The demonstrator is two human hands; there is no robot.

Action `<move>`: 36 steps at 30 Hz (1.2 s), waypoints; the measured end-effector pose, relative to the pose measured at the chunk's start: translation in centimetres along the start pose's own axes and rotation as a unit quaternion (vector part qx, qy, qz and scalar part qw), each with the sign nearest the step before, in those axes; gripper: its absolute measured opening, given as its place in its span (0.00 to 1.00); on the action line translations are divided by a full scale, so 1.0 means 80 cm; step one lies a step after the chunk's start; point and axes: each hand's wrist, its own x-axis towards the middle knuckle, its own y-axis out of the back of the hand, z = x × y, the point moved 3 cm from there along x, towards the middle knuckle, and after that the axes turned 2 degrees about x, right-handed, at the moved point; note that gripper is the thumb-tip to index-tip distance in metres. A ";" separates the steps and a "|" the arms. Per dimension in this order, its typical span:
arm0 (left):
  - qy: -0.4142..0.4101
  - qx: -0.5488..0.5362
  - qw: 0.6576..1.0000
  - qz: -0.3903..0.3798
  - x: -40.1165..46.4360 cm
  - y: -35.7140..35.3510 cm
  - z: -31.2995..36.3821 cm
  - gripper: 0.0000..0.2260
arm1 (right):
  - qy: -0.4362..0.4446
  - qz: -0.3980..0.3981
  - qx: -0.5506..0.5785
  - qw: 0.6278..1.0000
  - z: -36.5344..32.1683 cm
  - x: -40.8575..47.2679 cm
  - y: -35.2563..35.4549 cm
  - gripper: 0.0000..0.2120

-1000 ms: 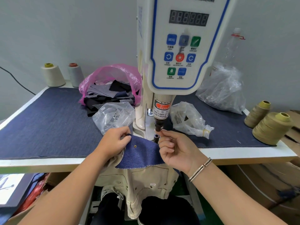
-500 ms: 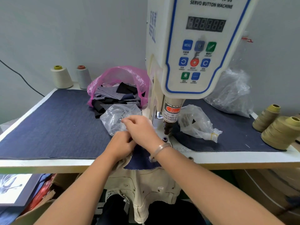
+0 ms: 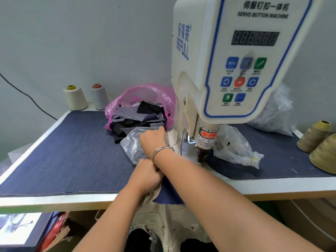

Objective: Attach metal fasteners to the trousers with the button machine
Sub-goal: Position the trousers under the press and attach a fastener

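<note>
With the right hand (image 3: 153, 138) dipping into the clear bag (image 3: 134, 144) left of the button machine (image 3: 234, 70), grip unseen, the trousers (image 3: 169, 211) pinched by the left hand (image 3: 148, 176) could slip off position.

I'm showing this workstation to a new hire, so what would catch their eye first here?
First, the big white button machine with its blue-edged control panel, towering at the right of the table. Next, the two arms crossing in the middle: the right hand reaches into a clear plastic bag left of the machine, while the left hand grips the beige trousers at the table's front edge. Behind them sits a pink bag of fabric scraps.
</note>
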 end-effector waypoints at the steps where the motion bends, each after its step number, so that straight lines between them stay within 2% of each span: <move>1: -0.005 0.009 1.000 -0.001 0.001 0.000 0.001 0.11 | 0.004 0.005 -0.001 1.000 0.001 0.000 0.000 0.10; 9: -0.020 0.029 0.999 0.004 0.002 -0.001 0.001 0.07 | 0.016 0.013 -0.021 1.000 -0.002 0.005 0.000 0.09; 22: -0.035 0.037 0.999 0.011 0.000 0.001 0.004 0.11 | 0.030 -0.006 -0.041 0.999 -0.004 0.005 -0.003 0.09; 29: -0.034 0.038 0.999 0.002 0.002 -0.002 0.000 0.08 | 0.063 0.008 -0.062 0.996 -0.006 0.001 0.001 0.12; 36: -0.036 0.044 0.998 0.007 0.000 0.000 0.003 0.08 | 0.075 -0.021 -0.040 0.996 -0.006 0.004 -0.005 0.06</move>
